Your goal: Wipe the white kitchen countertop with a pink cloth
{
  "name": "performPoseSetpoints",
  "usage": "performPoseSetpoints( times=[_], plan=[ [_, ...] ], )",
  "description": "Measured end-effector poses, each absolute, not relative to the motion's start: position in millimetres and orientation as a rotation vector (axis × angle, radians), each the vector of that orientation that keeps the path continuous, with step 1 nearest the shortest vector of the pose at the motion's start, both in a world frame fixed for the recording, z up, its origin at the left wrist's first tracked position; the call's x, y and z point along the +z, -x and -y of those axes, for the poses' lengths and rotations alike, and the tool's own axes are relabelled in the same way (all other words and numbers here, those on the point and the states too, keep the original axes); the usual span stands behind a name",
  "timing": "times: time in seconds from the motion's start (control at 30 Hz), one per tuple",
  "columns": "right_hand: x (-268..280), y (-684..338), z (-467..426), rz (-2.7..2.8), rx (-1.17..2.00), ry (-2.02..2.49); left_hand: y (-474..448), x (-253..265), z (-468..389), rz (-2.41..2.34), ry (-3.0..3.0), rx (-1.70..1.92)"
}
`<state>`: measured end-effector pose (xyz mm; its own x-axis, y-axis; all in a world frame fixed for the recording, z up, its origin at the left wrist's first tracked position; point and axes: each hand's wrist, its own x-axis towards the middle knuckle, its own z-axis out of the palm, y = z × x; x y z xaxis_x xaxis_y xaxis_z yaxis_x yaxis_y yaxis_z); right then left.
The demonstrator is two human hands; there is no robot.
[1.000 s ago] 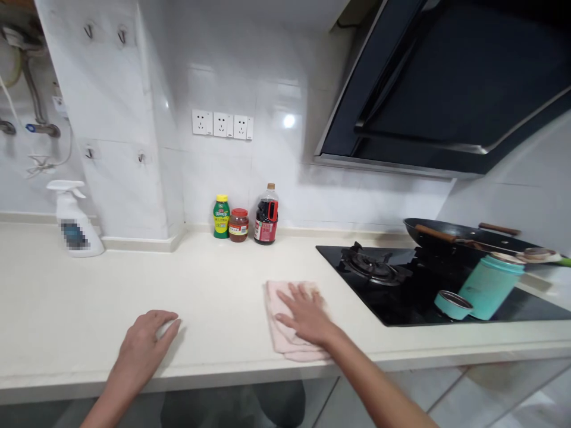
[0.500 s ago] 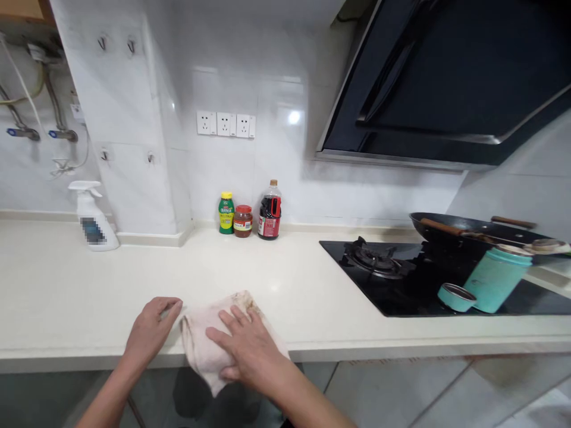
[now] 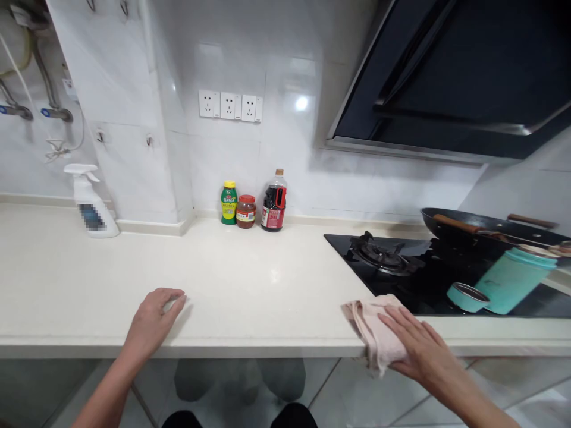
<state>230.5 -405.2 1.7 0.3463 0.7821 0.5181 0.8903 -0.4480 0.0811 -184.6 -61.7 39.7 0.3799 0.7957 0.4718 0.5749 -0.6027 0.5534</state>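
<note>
My right hand lies stretched out over a pale pink cloth, pressing it flat with the fingers extended. The cloth is folded and rumpled; its upper edge overlaps the cooktop's front left corner and its lower end hangs over the counter's front edge. Over the counter at the left is my left hand, its fingers curled and the thumb tip close to the index fingertip. Nothing shows in it. Its other fingertips are hidden.
The pale countertop carries a white spray bottle, a green bottle, a red-lidded jar and a dark sauce bottle. On the black cooktop are a wok, a turquoise flask and its cup. A range hood overhangs it.
My right hand has slid the cloth far to the right along the counter's front edge, up to the cooktop. The left hand has stayed nearly still. The view has shifted slightly.
</note>
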Motion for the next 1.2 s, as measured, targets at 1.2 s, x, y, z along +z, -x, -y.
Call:
performPoseSetpoints(
  times=[1.2],
  plan=[
    [32, -137, 235, 2.043, -0.213, 1.763, 136, 40, 144, -1.012, -2.783, 0.490]
  ],
)
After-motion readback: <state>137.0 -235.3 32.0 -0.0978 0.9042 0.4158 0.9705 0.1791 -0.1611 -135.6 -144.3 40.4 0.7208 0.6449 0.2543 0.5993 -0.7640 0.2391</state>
